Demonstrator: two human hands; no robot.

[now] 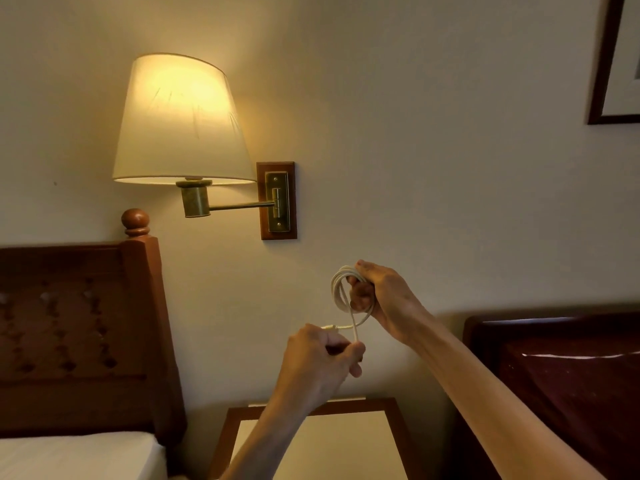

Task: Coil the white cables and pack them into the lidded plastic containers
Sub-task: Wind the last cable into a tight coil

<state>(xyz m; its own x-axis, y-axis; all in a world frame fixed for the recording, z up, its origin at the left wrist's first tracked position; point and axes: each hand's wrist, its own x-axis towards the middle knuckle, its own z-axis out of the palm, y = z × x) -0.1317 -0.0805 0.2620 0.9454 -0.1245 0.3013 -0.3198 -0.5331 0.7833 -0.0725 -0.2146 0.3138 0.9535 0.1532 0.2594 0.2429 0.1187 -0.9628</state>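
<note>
Overhead, right hand (382, 299) around coiled white cable (341, 292), left hand (320, 362) pinching its end, fingertips partly hidden.

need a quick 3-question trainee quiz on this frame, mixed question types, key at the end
1. True or false: the right hand holds the coiled loops of the white cable.
2. What does the left hand pinch? A) the lamp B) the cable's loose end C) a container lid
3. Fill in: the lit lamp is mounted on the ____, above the nightstand.

Key: 1 true; 2 B; 3 wall. No container shows in this view.
</note>
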